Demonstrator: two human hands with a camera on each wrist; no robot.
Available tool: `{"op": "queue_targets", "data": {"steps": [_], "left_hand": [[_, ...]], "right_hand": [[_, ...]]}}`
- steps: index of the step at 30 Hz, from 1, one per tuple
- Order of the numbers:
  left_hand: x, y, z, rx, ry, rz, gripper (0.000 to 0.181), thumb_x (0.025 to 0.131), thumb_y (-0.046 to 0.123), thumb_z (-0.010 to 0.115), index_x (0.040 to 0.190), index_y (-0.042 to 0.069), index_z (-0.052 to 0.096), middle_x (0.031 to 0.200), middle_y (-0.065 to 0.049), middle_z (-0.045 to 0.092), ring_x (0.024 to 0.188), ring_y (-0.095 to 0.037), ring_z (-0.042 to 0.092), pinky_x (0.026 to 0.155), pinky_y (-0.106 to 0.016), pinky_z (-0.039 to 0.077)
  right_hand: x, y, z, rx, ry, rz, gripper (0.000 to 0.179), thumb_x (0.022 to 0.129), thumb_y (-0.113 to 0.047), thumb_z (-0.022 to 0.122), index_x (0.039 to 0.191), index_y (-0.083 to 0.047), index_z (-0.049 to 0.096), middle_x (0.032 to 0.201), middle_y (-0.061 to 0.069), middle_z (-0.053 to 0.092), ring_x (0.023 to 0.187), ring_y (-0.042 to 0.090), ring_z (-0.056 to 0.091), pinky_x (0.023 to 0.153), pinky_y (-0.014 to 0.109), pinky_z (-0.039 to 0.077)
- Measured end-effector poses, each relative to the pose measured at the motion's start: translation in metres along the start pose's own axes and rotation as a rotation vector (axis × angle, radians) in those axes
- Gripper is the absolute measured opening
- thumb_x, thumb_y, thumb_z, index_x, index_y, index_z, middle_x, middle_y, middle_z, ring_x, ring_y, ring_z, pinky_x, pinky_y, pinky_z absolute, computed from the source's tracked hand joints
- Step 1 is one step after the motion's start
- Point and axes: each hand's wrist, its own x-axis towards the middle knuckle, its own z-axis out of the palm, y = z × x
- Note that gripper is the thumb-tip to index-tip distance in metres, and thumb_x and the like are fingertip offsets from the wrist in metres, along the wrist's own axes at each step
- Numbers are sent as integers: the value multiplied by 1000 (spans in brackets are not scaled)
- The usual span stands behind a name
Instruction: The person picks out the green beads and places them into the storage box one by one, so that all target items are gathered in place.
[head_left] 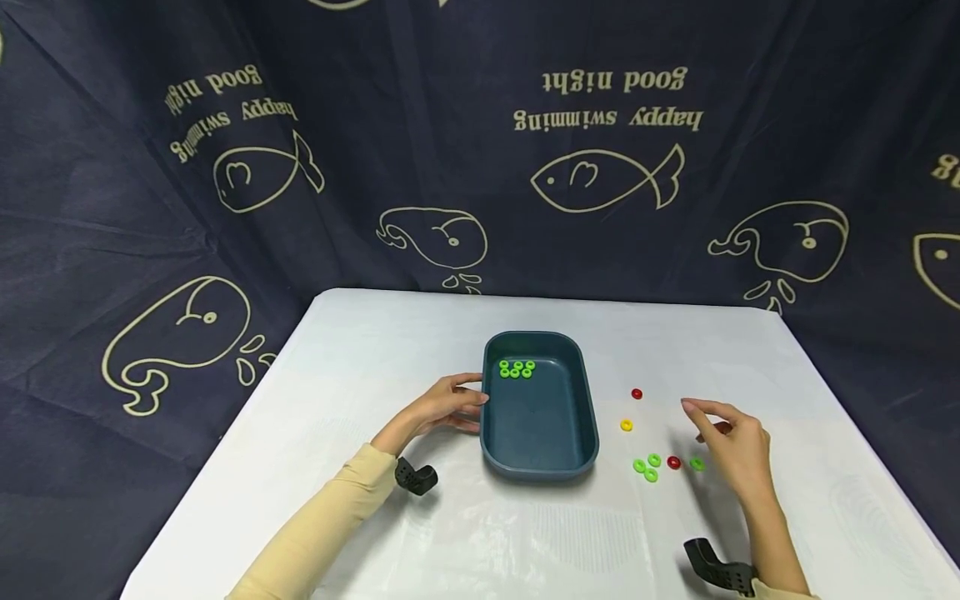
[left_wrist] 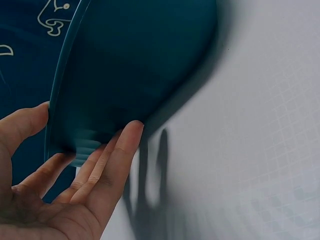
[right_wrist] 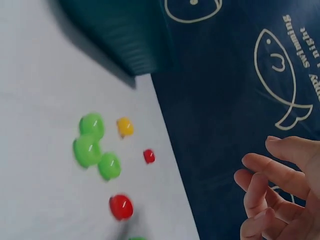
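Note:
A dark teal plastic bin (head_left: 536, 425) has several green rings (head_left: 517, 369) lying in two short rows at its far left inside. My left hand (head_left: 450, 404) is at the bin's left side, its fingers against the outer wall and the thumb up at the rim (left_wrist: 65, 55). To the right of the bin, my right hand (head_left: 731, 442) hovers over the cloth, fingers loosely bent, thumb and index apart, holding nothing. Below it lie a green ring (head_left: 697, 464) and a red ring (head_left: 674, 462).
Three green rings (right_wrist: 87, 150) cluster between the bin and my right hand. Farther off lie a yellow ring (head_left: 626, 425) and a smaller red ring (head_left: 637, 393). A white cloth (head_left: 390, 333) covers the table; behind it hangs a dark blue curtain (head_left: 450, 167) with whale and fish drawings.

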Motion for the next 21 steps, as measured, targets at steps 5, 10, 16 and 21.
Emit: {"op": "queue_targets", "data": {"steps": [5, 10, 16, 21], "left_hand": [[2, -2, 0, -4, -16, 6, 63, 91, 16, 59, 146, 7, 31, 127, -25, 51, 91, -19, 66, 84, -44, 59], [-1, -3, -1, -12, -9, 0, 63, 91, 16, 59, 146, 7, 31, 129, -26, 50, 94, -21, 66, 85, -44, 59], [-2, -2, 0, -6, -19, 3, 63, 91, 17, 59, 147, 7, 30, 130, -26, 49, 94, -20, 66, 84, -43, 59], [0, 0, 0, -8, -20, 4, 63, 91, 16, 59, 147, 8, 30, 130, -27, 49, 92, -19, 66, 84, -43, 59]], "right_hand": [[-4, 16, -5, -38, -40, 24, 41, 89, -40, 62, 111, -5, 69, 54, -3, 62, 46, 3, 42, 41, 25, 32], [-8, 29, -5, -68, -65, -12, 36, 91, -33, 61, 109, -3, 70, 59, 7, 66, 43, 4, 43, 37, 24, 32], [-13, 44, -4, -123, -87, -35, 29, 86, -22, 66, 106, -1, 71, 68, 17, 69, 42, 1, 45, 34, 22, 34], [-13, 54, -2, -151, -96, -79, 27, 80, -18, 73, 100, -1, 72, 100, 25, 69, 56, -7, 53, 44, 19, 41]]}}
